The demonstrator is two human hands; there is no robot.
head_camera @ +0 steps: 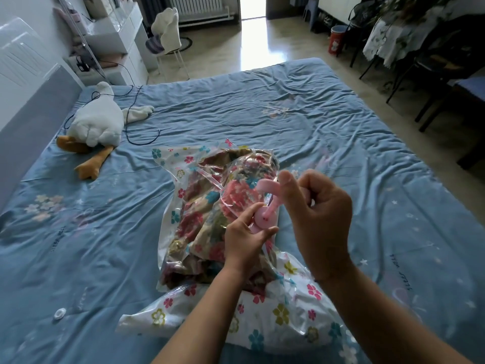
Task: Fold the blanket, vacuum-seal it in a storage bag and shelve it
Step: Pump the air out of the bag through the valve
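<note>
Plush goose (97,122) lies on L side of bed (288,106). Ctr of bed: clear floral storage bag (288,311) w/ floral blanket (199,224) inside. L hand (246,240): fingers pinch pink valve (263,219) on bag top. R hand (322,214): fingers curled, thumb clamped on valve cap (265,186), raised above valve.

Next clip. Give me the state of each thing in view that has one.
storage bag: on the bed, puffy, not flattened
blanket: bunched inside the bag
pink valve: on the bag
valve cap: flipped up
left hand: pinches the pink valve
right hand: curled, pinches the valve cap
plush goose: lying on the bed
</note>
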